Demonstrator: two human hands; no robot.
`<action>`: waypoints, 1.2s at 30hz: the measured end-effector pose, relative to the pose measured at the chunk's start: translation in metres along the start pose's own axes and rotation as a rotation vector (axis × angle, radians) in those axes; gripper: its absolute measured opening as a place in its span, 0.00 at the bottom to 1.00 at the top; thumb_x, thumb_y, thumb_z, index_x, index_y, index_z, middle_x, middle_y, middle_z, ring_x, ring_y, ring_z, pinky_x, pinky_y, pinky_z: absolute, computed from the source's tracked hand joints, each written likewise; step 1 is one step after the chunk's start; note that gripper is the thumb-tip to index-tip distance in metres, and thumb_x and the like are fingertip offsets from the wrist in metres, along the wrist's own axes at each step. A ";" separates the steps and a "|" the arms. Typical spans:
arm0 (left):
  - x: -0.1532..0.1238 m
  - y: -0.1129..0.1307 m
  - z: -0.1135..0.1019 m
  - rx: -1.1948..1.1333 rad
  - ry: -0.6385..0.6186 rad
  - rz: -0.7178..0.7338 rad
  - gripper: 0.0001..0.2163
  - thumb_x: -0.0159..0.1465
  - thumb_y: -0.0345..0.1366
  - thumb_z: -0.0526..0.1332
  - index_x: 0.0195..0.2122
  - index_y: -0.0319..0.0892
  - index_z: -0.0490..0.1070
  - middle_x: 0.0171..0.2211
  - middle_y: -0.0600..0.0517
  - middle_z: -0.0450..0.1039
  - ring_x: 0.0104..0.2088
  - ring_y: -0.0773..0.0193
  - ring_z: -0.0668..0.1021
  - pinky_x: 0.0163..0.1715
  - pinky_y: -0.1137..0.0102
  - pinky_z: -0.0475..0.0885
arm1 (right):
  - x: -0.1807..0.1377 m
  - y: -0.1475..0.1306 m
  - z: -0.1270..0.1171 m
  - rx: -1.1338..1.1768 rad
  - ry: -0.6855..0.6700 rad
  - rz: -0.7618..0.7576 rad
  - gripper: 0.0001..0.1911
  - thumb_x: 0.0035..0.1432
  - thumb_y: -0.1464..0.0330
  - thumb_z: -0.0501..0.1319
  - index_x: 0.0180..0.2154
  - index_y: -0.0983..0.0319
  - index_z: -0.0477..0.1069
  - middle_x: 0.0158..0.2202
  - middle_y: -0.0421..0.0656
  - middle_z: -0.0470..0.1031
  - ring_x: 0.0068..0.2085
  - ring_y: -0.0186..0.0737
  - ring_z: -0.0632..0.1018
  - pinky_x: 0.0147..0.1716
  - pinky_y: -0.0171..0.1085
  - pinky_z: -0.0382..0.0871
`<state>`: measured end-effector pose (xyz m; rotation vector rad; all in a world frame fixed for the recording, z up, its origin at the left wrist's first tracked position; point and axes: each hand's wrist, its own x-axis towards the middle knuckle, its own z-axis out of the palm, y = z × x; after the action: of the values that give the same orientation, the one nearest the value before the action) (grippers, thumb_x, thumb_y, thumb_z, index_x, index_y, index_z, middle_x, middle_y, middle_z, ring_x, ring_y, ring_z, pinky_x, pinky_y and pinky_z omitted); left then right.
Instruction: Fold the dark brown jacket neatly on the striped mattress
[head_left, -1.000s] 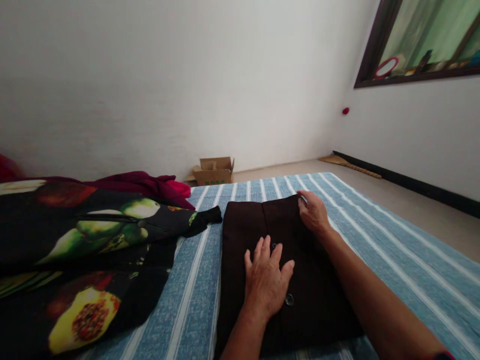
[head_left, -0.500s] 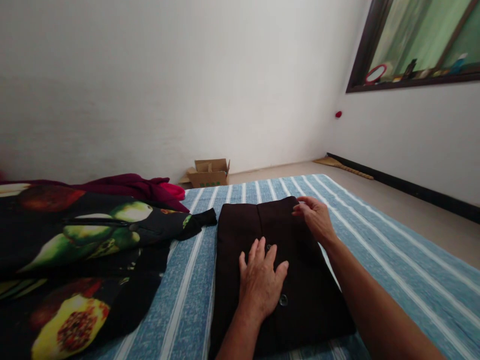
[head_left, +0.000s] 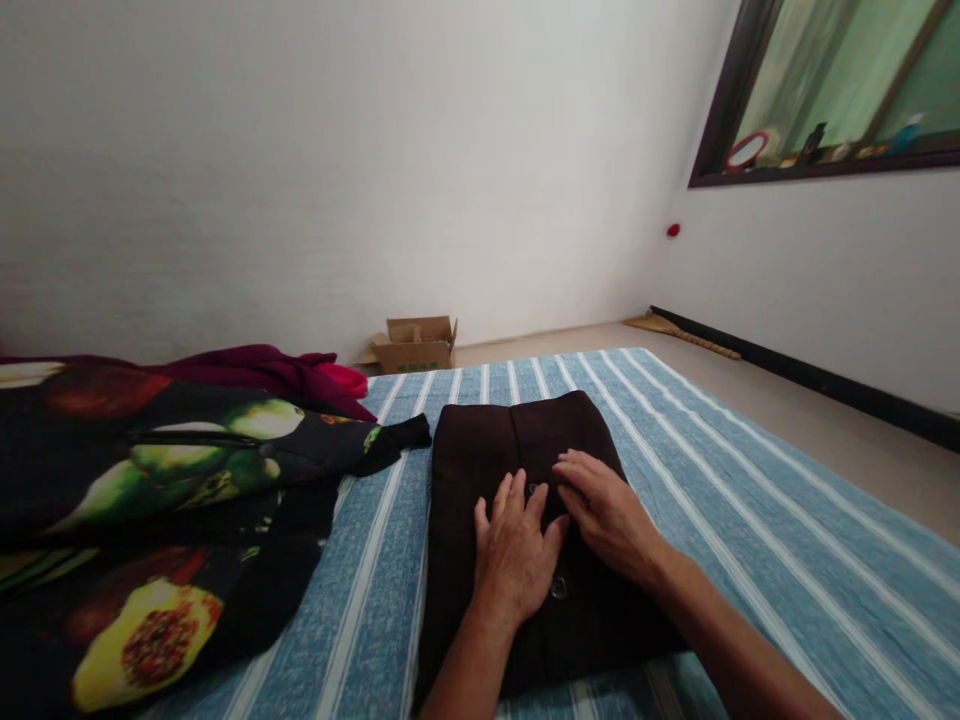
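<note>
A dark brown buttoned garment (head_left: 480,440), folded into a rough rectangle, lies on the striped bed (head_left: 382,560). Spread flat over its middle is my left hand (head_left: 514,550), fingers apart and holding nothing. Just to the right, my right hand (head_left: 604,510) rests on the garment's right half, its fingers stretched out and close to the left thumb. One round button (head_left: 559,587) shows below the left thumb; another is partly hidden by the left fingertips. The garment's near left edge is covered by my left forearm.
On the left lies a black fruit-print garment (head_left: 225,450), its narrow end near the brown one. Behind it is a maroon cloth (head_left: 255,372). An open cardboard box (head_left: 415,352) stands beyond the bed by the wall, and a broom (head_left: 682,333) lies on the floor.
My right hand has left the garment's far right corner and come nearer, down onto its right half. My left hand stays in nearly the same place.
</note>
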<state>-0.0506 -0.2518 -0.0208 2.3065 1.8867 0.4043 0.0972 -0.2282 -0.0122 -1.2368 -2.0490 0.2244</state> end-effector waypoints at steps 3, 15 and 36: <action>-0.001 -0.001 -0.001 0.007 -0.009 0.013 0.20 0.65 0.42 0.48 0.57 0.49 0.61 0.63 0.48 0.53 0.63 0.54 0.54 0.58 0.48 0.49 | -0.023 -0.017 0.009 -0.118 -0.158 0.084 0.19 0.62 0.66 0.48 0.51 0.63 0.67 0.53 0.50 0.68 0.56 0.47 0.66 0.55 0.47 0.59; 0.001 -0.014 -0.014 -0.111 0.100 -0.089 0.19 0.65 0.38 0.48 0.54 0.38 0.64 0.59 0.43 0.60 0.61 0.58 0.60 0.58 0.57 0.53 | -0.036 -0.025 0.008 -0.275 -0.324 0.229 0.31 0.62 0.51 0.43 0.60 0.59 0.57 0.62 0.50 0.56 0.62 0.54 0.55 0.56 0.55 0.49; -0.041 -0.052 -0.008 -0.179 0.113 -0.352 0.26 0.64 0.47 0.47 0.57 0.34 0.60 0.62 0.38 0.54 0.62 0.53 0.57 0.58 0.56 0.50 | -0.039 -0.023 0.008 -0.245 -0.321 0.280 0.32 0.59 0.47 0.45 0.59 0.55 0.56 0.62 0.50 0.55 0.62 0.56 0.54 0.53 0.60 0.48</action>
<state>-0.1093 -0.2810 -0.0322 1.8280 2.1554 0.6362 0.0872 -0.2709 -0.0260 -1.7369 -2.2151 0.3272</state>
